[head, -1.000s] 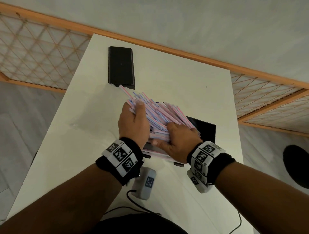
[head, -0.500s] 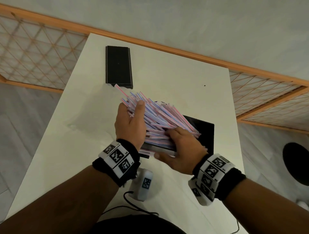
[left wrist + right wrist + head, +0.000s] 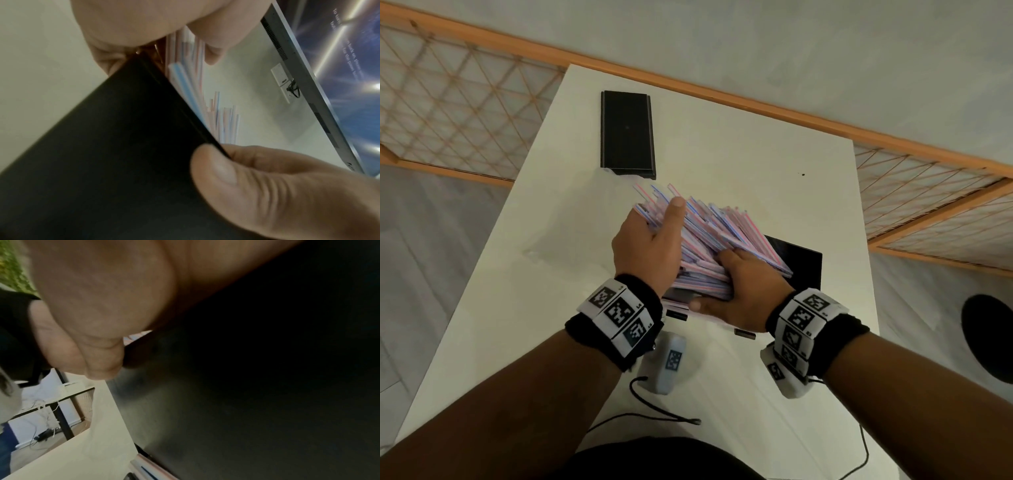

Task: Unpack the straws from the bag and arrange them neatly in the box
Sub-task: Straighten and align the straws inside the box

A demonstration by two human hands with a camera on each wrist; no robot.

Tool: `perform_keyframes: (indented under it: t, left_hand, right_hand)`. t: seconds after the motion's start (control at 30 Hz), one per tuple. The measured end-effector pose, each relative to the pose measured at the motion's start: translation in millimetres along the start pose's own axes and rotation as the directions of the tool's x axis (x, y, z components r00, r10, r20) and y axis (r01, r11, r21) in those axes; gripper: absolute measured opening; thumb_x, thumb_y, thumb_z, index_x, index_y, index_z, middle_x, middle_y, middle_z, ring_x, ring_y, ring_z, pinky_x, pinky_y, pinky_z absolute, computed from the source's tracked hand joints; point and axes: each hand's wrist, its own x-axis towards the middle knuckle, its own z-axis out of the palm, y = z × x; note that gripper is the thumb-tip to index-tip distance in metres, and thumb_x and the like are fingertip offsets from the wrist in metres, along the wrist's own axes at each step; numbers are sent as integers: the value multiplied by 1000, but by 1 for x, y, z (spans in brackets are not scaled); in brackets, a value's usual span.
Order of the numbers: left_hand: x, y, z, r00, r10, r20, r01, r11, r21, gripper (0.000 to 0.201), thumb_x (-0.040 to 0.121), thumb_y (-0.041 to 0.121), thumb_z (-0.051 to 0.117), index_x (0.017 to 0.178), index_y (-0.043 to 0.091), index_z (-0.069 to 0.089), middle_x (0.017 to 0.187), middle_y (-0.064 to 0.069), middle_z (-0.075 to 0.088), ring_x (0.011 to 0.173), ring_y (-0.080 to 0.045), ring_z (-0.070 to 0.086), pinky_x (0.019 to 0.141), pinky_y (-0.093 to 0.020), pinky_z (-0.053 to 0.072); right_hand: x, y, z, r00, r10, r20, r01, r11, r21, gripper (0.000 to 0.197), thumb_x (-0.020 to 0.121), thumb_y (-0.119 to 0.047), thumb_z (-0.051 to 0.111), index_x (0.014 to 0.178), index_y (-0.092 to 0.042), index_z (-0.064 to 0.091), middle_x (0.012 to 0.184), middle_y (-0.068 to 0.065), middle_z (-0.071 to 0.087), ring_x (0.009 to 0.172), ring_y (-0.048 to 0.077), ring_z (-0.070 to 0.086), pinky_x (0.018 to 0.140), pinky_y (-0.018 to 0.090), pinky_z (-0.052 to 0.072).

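A thick bundle of pink and blue striped straws [image 3: 722, 233] lies slanted across a black box [image 3: 803, 267] in the head view. My left hand [image 3: 650, 240] grips the bundle's far left part, thumb on top. My right hand [image 3: 743, 294] holds the near end, fingers across the straws. In the left wrist view its thumb [image 3: 222, 175] presses the box's [image 3: 102, 146] outer wall, with straws [image 3: 185, 84] behind the rim. The right wrist view is mostly palm and dark box [image 3: 246, 402]. A faint clear bag [image 3: 558, 240] lies flat to the left.
A black lid [image 3: 627, 132] lies at the far side of the white table [image 3: 756, 154]. A white tagged device [image 3: 667, 363] with a cable sits near the front edge. A few loose straws [image 3: 148, 467] lie beside the box. A wooden lattice rail runs behind the table.
The bundle has fanned out further, its far ends more spread. My left thumb has stretched along the top of the straws. My right hand drew back, then came slightly forward again.
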Motion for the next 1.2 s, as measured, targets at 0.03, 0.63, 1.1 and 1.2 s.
perform_keyframes:
  t: [0.03, 0.63, 1.1, 1.2]
  left_hand:
    - [0, 1, -2, 1000, 25, 4, -25, 999, 39, 50, 98, 54, 55, 86, 8, 66, 74, 2, 64, 71, -18, 57, 73, -29, 38]
    - [1, 3, -1, 991, -137, -3, 122, 888, -443, 52, 84, 54, 66, 116, 20, 45, 101, 4, 58, 83, -9, 58, 79, -27, 49]
    - [12, 6, 2, 975, -173, -141, 71, 837, -543, 22, 103, 16, 49, 109, 30, 64, 83, 8, 63, 78, -14, 64, 75, -31, 55]
    - [9, 3, 4, 985, -94, -143, 14, 878, -479, 24, 101, 21, 46, 103, 31, 68, 77, 12, 63, 74, -12, 59, 75, -33, 51]
  right_hand:
    - [1, -1, 1, 1000, -5, 7, 5, 1000, -8, 85, 67, -84, 58, 125, -23, 47, 112, -4, 54, 106, 21, 56, 87, 28, 45]
    - [-32, 7, -4, 941, -40, -336, 64, 996, 59, 63, 72, -73, 57, 106, -20, 59, 99, -4, 59, 92, 18, 56, 79, 30, 48]
    - [-20, -1, 4, 996, 45, -79, -46, 999, -13, 91, 70, -87, 41, 132, -21, 51, 124, 1, 57, 116, 23, 53, 98, 35, 47]
    - [-13, -9, 8, 1000, 18, -23, -17, 999, 39, 96, 64, -90, 42, 137, -28, 43, 128, -2, 56, 117, 24, 55, 98, 39, 49]
